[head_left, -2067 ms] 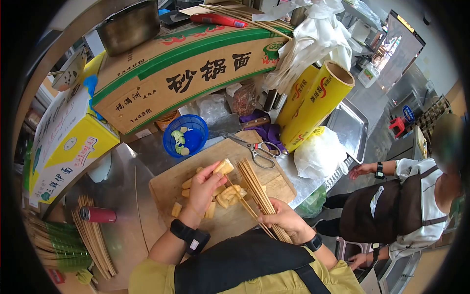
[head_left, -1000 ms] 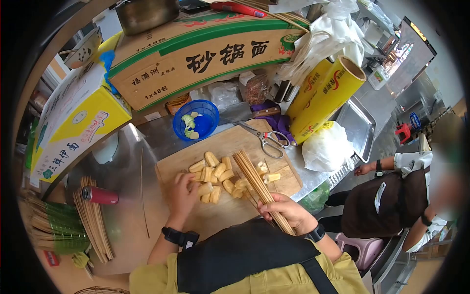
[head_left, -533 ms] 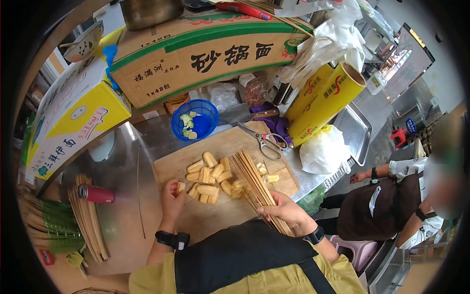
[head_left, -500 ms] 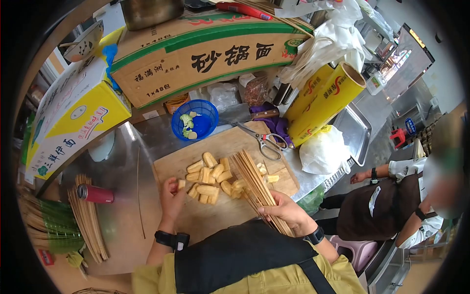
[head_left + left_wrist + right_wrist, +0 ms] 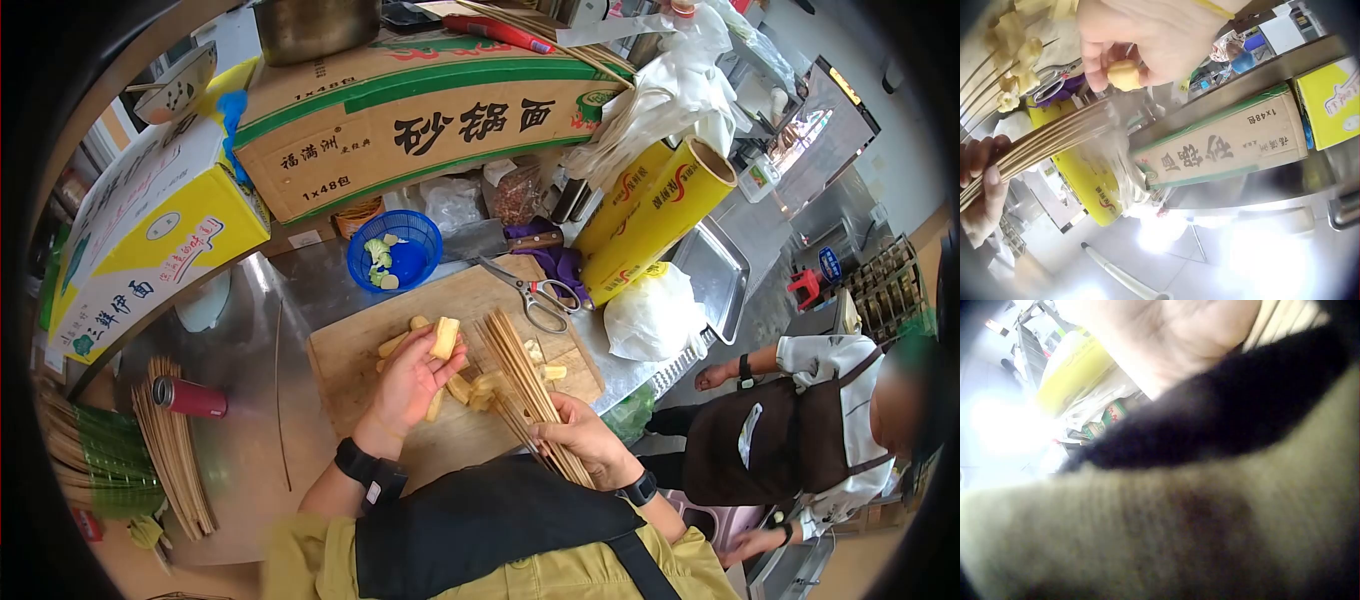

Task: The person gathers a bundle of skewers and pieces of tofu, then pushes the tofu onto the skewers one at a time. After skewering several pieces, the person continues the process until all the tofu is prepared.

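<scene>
My left hand (image 5: 408,383) pinches a short yellow piece of food (image 5: 446,338) between thumb and fingers, raised over the wooden cutting board (image 5: 400,470); the left wrist view shows the same piece (image 5: 1124,75) in the fingertips. My right hand (image 5: 588,440) grips a bundle of thin wooden skewers (image 5: 530,385), whose tips point up and away over the board. Several more yellow pieces (image 5: 457,388) lie on the board, partly hidden by my left hand. Beside the skewer tips are some pieces (image 5: 487,388); whether skewers pass through them, I cannot tell.
Behind the board stand a blue basket (image 5: 395,250) with vegetable pieces, scissors (image 5: 543,303) and yellow rolls (image 5: 660,220). To the left are a red bottle (image 5: 190,396) and loose skewers (image 5: 175,450). A large carton (image 5: 420,130) spans the back. Another person (image 5: 790,430) stands at the right.
My left hand has moved right and up from the board's left edge, bringing a yellow piece close to the skewer tips. The right hand still holds the bundle. The person at the right has shifted their arms.
</scene>
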Demonstrator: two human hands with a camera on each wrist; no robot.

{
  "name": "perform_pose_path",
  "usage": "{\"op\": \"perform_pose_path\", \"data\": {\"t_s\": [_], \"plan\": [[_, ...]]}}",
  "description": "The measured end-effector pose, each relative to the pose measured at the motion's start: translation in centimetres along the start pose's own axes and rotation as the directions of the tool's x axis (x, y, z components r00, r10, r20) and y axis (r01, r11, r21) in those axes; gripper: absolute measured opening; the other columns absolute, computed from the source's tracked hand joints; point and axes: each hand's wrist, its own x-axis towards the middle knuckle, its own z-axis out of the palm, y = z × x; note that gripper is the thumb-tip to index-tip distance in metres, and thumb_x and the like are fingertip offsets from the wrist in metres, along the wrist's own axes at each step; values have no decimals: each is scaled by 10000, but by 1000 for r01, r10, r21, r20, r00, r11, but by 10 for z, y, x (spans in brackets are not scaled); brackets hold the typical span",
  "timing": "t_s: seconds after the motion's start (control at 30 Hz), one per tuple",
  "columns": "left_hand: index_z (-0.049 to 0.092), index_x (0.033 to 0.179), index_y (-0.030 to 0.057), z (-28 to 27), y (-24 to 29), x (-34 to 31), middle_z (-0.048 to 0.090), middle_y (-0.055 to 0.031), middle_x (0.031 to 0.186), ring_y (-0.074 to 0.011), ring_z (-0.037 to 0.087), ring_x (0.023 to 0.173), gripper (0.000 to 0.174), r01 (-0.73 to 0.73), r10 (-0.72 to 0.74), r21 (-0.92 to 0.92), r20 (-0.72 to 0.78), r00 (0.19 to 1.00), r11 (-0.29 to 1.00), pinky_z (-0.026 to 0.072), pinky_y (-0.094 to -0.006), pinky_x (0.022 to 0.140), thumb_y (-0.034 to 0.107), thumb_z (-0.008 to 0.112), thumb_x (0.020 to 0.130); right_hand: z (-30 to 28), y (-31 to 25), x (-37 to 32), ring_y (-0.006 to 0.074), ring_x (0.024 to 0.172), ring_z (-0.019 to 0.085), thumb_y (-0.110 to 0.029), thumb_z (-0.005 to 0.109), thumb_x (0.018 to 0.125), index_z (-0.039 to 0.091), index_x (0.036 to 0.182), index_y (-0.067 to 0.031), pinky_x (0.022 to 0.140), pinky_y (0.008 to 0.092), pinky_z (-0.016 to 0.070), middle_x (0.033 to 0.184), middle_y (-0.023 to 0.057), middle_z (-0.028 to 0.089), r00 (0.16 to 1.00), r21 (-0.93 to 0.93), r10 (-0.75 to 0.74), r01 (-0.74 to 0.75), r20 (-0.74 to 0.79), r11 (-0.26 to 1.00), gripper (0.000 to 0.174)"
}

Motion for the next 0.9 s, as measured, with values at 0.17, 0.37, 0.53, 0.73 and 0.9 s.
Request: {"op": "perform_pose_path", "data": {"t_s": [0.17, 0.37, 0.53, 0.73, 0.9], "plan": [[516, 1156, 20, 1, 2, 3, 583, -143, 1116, -234, 578, 1003, 253, -6, 6, -17, -22, 1000, 1000, 492, -333, 885, 137, 478, 935, 0, 1, 2, 61, 621, 543, -18, 629, 804, 543, 1053, -24, 554, 188, 450, 788, -5, 570, 999, -20, -4, 5, 45, 1000, 264], [514, 1168, -8, -7, 2, 7, 581, -136, 1126, -218, 576, 1030, 283, -60, 64, 50, -71, 995, 997, 473, -302, 917, 156, 493, 939, -4, 6, 5, 53, 634, 526, -57, 652, 804, 550, 1010, -39, 569, 189, 438, 776, -15, 557, 997, -58, 13, -9, 73, 998, 231], [488, 1224, -36, 4, 5, 6, 578, -135, 1141, -223, 595, 1016, 327, -118, 141, 193, -108, 984, 974, 487, -304, 900, 125, 501, 939, 3, -6, 6, 52, 638, 531, -50, 675, 784, 545, 1009, -41, 565, 177, 424, 770, -11, 570, 998, -67, 17, -13, 55, 998, 260], [504, 1229, -40, 3, 2, 8, 593, -120, 1114, -181, 619, 950, 327, -188, 237, 411, -70, 969, 892, 519, -263, 823, 84, 519, 927, -3, -3, 8, 39, 622, 518, -71, 661, 799, 528, 1055, -22, 533, 177, 405, 762, -3, 574, 997, -140, 13, -3, 75, 990, 292], [535, 1200, -38, 23, 19, -2, 611, -114, 1082, -147, 617, 921, 302, -198, 221, 714, 62, 973, 672, 516, -255, 805, 53, 521, 913, -5, 10, 7, 37, 591, 497, -82, 656, 804, 528, 1050, -21, 510, 174, 379, 738, -3, 569, 992, -47, -73, 78, 104, 996, 284]]}}
